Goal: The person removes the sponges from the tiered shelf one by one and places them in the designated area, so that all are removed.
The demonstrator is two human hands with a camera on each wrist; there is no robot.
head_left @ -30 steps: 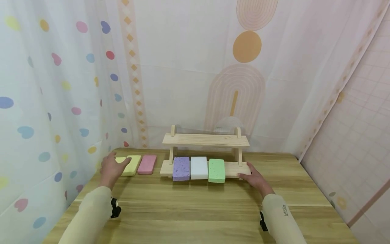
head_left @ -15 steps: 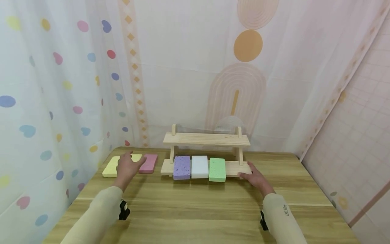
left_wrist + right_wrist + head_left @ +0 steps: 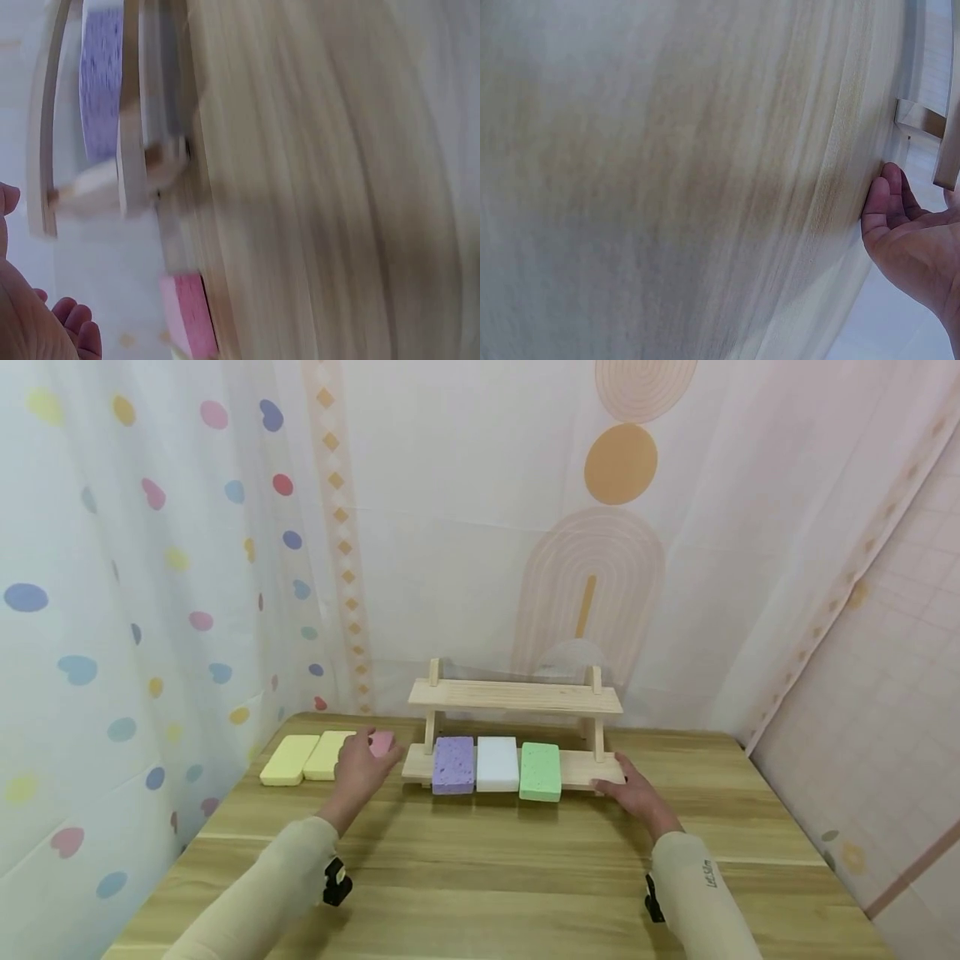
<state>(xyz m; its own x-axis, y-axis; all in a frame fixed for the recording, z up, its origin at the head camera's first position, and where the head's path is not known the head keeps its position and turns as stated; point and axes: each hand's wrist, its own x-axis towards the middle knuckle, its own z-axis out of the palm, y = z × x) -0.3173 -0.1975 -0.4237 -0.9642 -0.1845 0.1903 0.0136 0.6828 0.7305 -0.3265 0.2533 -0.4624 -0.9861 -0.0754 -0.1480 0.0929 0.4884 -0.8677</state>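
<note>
In the head view, a two-tier wooden shelf stands on the table. A purple sponge, a white sponge and a green sponge lean in a row on its lower tier. My right hand holds the lower tier's right end, thumb at the front edge and a finger toward the back. My left hand is over a pink sponge, fingers loosely bent and holding nothing; it hides much of that sponge. The left wrist view shows the pink sponge beyond the loose fingertips.
Two yellow sponges lie left of the pink one: one at the far left and one partly behind my left hand. The wooden table meets patterned curtains at the back and sides.
My left hand has moved right, from over the yellow sponges to the pink one, uncovering the far-left yellow sponge. My right hand stays at the shelf's end. The head view has shifted slightly.
</note>
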